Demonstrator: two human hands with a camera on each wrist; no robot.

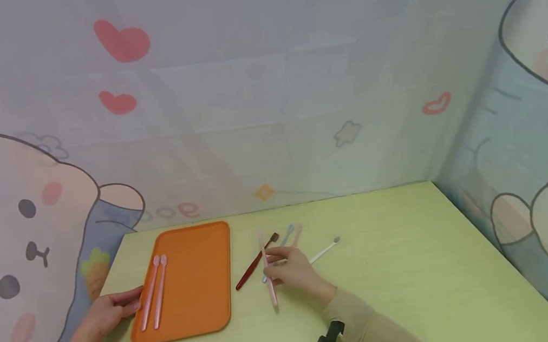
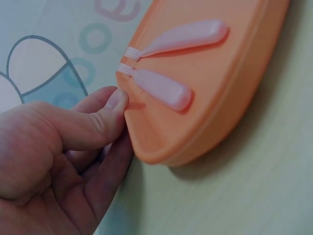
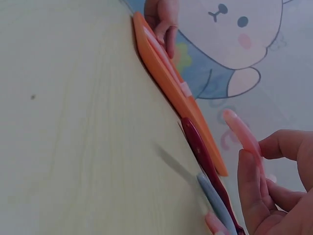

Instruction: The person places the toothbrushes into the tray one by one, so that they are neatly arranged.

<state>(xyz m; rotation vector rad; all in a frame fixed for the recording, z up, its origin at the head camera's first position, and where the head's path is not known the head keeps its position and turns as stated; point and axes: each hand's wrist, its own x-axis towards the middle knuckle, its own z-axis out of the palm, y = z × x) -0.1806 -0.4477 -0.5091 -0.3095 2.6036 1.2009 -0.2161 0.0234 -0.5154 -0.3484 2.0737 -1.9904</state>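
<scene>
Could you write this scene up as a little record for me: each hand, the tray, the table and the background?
Left hand: pinches the left edge of the orange tray
Right hand: holds a pink toothbrush above the table
On tray: two pink toothbrushes side by side, bristle ends away from the person
On table: dark red toothbrush, blue toothbrush, pale pink toothbrush, white toothbrush; some partly hidden by the right hand
Background: cartoon-printed cloth
</scene>
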